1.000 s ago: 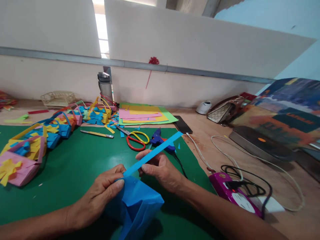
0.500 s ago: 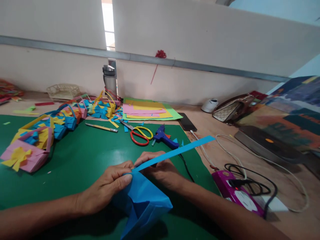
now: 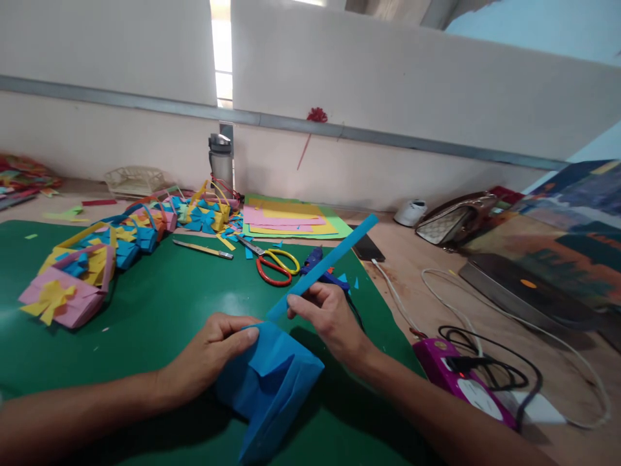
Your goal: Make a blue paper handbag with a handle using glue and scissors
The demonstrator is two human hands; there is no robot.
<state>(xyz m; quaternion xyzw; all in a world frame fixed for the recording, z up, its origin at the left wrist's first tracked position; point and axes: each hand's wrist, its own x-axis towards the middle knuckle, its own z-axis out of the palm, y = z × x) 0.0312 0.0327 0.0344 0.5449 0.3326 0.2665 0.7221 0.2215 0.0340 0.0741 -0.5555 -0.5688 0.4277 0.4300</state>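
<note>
A folded blue paper basket [image 3: 276, 382], its opening facing me, is held at its upper left edge by my left hand [image 3: 208, 353], thumb on the near side. My right hand [image 3: 330, 317] pinches a long blue paper strip [image 3: 334, 254] between thumb and fingers. The strip slants up to the right, its lower end close to the basket's top edge by my left fingers; whether it is joined there I cannot tell. Behind the strip lies a blue glue gun [image 3: 313, 259], partly covered. Scissors [image 3: 276, 266] with red and yellow handles rest to its left.
Several finished paper baskets [image 3: 72, 288] line the green mat's [image 3: 160, 304] left side. A utility knife [image 3: 204, 249], coloured paper sheets [image 3: 291, 217], a bottle [image 3: 221, 158] and a phone [image 3: 369, 248] lie farther back. A purple power strip [image 3: 460, 382] with cables is at right.
My right hand has moved from behind the basket's edge to the strip itself, now gripping it. The strip points more steeply upward. The basket has turned slightly.
</note>
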